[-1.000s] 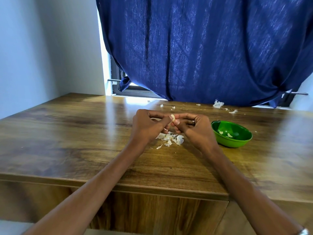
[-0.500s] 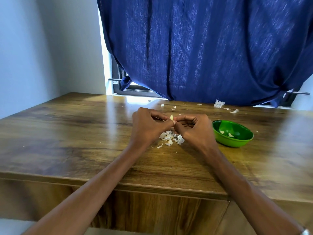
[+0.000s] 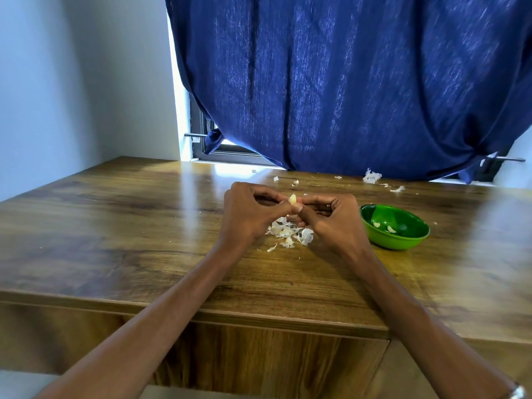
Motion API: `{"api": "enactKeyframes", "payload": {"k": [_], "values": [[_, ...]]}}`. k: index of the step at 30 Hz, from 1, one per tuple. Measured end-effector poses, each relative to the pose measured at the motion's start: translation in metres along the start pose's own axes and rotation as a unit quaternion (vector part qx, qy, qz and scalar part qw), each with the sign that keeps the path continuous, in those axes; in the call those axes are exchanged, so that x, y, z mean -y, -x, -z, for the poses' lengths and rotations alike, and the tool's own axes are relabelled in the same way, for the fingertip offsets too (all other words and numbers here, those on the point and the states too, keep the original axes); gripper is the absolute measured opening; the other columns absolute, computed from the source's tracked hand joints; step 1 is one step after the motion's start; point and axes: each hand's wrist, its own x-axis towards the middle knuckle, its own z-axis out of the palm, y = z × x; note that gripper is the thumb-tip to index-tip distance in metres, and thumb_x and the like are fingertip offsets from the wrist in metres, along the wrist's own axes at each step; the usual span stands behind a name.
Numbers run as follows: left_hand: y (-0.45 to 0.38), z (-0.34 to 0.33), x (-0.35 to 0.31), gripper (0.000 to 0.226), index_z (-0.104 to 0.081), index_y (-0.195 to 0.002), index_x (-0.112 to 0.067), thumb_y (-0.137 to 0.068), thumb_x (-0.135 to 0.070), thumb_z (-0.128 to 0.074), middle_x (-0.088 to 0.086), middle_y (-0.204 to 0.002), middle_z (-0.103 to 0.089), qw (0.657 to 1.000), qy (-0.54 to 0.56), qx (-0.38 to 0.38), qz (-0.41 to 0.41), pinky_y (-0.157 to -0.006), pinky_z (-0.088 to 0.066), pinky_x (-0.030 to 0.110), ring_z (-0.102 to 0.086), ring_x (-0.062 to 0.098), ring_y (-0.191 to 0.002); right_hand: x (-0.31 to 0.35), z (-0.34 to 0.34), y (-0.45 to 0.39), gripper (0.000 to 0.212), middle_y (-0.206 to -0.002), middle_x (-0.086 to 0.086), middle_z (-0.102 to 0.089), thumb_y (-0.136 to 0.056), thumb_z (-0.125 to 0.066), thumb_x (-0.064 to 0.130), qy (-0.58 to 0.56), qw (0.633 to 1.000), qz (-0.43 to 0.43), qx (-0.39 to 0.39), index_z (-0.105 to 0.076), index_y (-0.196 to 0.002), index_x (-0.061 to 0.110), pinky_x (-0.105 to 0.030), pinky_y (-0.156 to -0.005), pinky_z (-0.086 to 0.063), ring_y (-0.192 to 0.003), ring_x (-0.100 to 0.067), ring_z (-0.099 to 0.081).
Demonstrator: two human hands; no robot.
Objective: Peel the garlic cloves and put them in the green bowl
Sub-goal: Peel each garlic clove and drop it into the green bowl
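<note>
A small pale garlic clove (image 3: 292,199) is pinched between the fingertips of my left hand (image 3: 249,214) and my right hand (image 3: 334,220), which meet above the wooden table (image 3: 115,226). Under the hands lies a heap of white garlic skins (image 3: 289,233). The green bowl (image 3: 414,240) stands just right of my right hand, with two peeled cloves (image 3: 384,226) on its bottom. Part of the clove is hidden by my thumbs.
More skin scraps (image 3: 372,177) lie scattered at the table's back edge under a dark blue curtain (image 3: 345,82). A window frame (image 3: 207,145) shows behind the curtain at left. The table's front edge runs close below my forearms.
Both hands stay together over the skin heap; the fingers have shifted slightly on the clove, which shows a bit more between the fingertips.
</note>
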Motion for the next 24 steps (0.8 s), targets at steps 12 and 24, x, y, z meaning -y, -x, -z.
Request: {"api": "enactKeyframes", "payload": {"k": [12, 24], "values": [[0.0022, -0.001, -0.0021, 0.012, -0.083, -0.079, -0.016, -0.07, -0.019, -0.091, -0.007, -0.069, -0.076, 1.0, 0.004, -0.008, -0.005, -0.059, -0.051, 0.011, -0.071, 0.0, -0.064, 0.0027, -0.0008, 0.0021, 0.022, -0.077, 0.014, -0.075, -0.088, -0.074, 0.01, 0.011, 1.0, 0.011, -0.002, -0.073, -0.091, 0.032, -0.017, -0.062, -0.056, -0.071, -0.007, -0.072], [-0.0008, 0.0003, 0.0035, 0.015, -0.083, -0.081, -0.012, -0.069, -0.019, -0.09, -0.003, -0.074, -0.077, 1.0, 0.011, 0.0, -0.021, -0.062, -0.054, 0.015, -0.073, 0.004, -0.066, 0.0056, 0.0002, 0.0029, 0.026, -0.072, 0.018, -0.074, -0.088, -0.074, 0.009, 0.0, 1.0, 0.017, 0.002, -0.072, -0.085, 0.035, -0.017, -0.062, -0.056, -0.068, -0.008, -0.072]]}}
